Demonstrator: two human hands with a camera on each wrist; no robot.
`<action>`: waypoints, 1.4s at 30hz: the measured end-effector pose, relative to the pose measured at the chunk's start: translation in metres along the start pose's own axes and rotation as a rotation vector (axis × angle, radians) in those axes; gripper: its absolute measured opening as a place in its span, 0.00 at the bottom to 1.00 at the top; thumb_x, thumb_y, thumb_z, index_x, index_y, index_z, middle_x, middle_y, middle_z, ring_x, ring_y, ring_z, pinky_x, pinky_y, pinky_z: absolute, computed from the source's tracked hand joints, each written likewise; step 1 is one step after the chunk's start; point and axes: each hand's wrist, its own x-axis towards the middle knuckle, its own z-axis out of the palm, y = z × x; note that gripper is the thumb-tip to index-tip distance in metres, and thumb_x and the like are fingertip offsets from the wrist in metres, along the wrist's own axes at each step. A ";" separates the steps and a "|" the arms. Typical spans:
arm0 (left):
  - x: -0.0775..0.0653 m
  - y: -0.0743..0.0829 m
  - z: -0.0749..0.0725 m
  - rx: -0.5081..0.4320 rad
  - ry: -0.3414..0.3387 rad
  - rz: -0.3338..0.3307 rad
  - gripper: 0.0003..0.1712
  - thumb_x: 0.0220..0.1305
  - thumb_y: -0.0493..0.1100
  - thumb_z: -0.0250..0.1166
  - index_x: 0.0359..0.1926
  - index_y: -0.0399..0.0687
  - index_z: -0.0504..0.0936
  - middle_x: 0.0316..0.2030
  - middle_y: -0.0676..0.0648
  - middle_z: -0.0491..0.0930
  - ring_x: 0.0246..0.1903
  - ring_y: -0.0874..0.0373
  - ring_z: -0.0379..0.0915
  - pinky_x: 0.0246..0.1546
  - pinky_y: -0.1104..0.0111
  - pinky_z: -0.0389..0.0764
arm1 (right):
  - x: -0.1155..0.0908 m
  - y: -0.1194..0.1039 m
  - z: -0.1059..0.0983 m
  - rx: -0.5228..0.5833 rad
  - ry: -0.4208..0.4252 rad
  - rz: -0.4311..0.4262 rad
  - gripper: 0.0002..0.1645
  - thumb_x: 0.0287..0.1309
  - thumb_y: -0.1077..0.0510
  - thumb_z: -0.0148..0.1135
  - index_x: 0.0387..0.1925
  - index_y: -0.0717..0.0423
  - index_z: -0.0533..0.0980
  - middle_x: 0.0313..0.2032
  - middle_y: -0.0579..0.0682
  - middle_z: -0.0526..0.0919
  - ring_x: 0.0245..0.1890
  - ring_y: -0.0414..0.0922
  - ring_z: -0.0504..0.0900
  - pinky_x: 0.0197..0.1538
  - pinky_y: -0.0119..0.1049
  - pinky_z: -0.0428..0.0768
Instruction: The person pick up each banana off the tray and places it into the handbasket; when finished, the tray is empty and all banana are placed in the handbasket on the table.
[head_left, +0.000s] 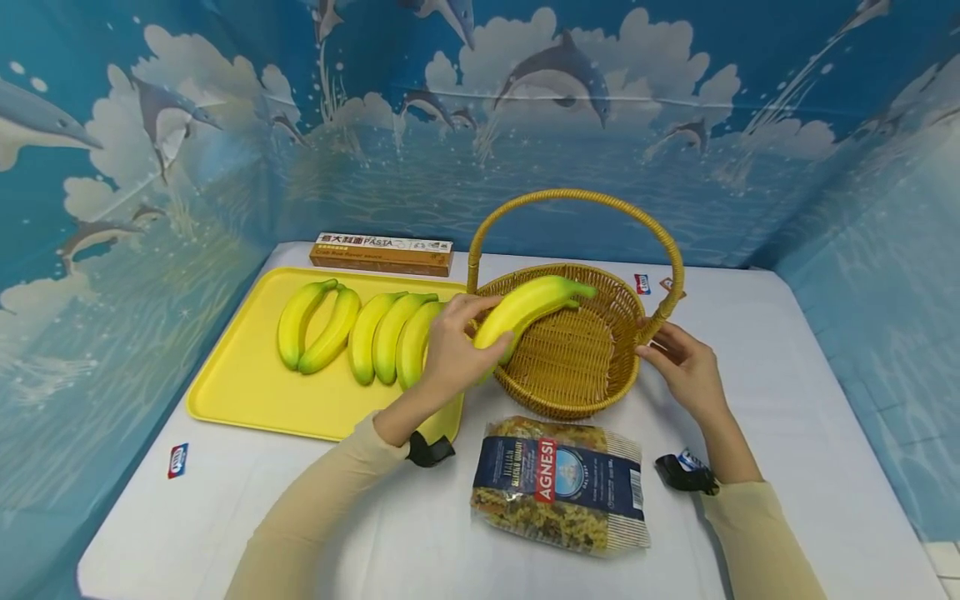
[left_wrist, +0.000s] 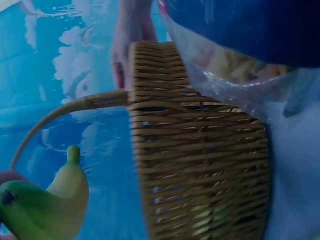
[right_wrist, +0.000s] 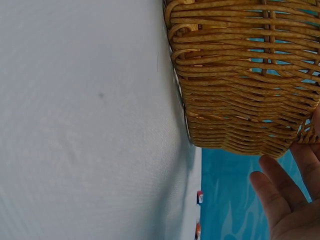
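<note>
My left hand (head_left: 467, 348) grips a yellow banana (head_left: 528, 304) with a green tip, above the left side of the wicker basket (head_left: 558, 408). In the left wrist view the held banana (left_wrist: 55, 205) is apart from the basket's woven wall (left_wrist: 200, 145). Beneath it, a second banana (head_left: 573, 305) shows in part inside the basket; the rest is hidden. My right hand (head_left: 688, 373) holds the basket's right rim at the handle's base; in the right wrist view some fingers (right_wrist: 280, 187) spread beside the wicker. Several bananas (head_left: 330, 329) lie on a yellow tray (head_left: 255, 404), left of the basket.
A clear bag of pasta (head_left: 558, 483) with a blue label lies in front of the basket. Behind the tray stands a long pasta box (head_left: 381, 255). The basket's tall handle (head_left: 577, 196) arches over its opening. Dolphin-print curtains (head_left: 420, 183) surround the white table (head_left: 780, 375).
</note>
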 end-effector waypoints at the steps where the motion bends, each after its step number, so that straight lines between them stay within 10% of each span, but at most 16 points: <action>1: 0.004 -0.001 0.008 0.014 -0.025 -0.008 0.25 0.52 0.44 0.70 0.53 0.43 0.83 0.42 0.43 0.80 0.32 0.54 0.73 0.30 0.69 0.74 | 0.000 0.000 0.000 -0.002 -0.002 -0.003 0.27 0.62 0.62 0.63 0.62 0.61 0.74 0.58 0.66 0.77 0.51 0.18 0.72 0.50 0.13 0.73; 13: 0.037 -0.030 0.075 0.283 -0.243 -0.179 0.25 0.57 0.50 0.69 0.56 0.49 0.82 0.46 0.46 0.81 0.43 0.52 0.74 0.32 0.66 0.70 | 0.001 0.002 -0.001 -0.008 -0.008 0.009 0.27 0.62 0.62 0.63 0.63 0.62 0.73 0.58 0.66 0.77 0.51 0.17 0.71 0.50 0.13 0.72; 26: 0.037 -0.036 0.081 0.410 -0.381 -0.252 0.26 0.61 0.50 0.69 0.58 0.46 0.80 0.53 0.44 0.80 0.54 0.49 0.75 0.48 0.59 0.80 | 0.001 0.003 0.000 -0.001 0.005 0.019 0.26 0.63 0.60 0.63 0.62 0.60 0.74 0.58 0.64 0.78 0.51 0.17 0.73 0.50 0.14 0.73; 42: 0.033 -0.037 0.082 0.533 -0.401 -0.222 0.23 0.59 0.51 0.69 0.52 0.44 0.82 0.44 0.44 0.83 0.43 0.51 0.79 0.37 0.63 0.81 | -0.001 0.001 0.001 -0.004 0.007 0.028 0.26 0.63 0.59 0.63 0.62 0.60 0.74 0.58 0.65 0.77 0.50 0.17 0.73 0.50 0.13 0.73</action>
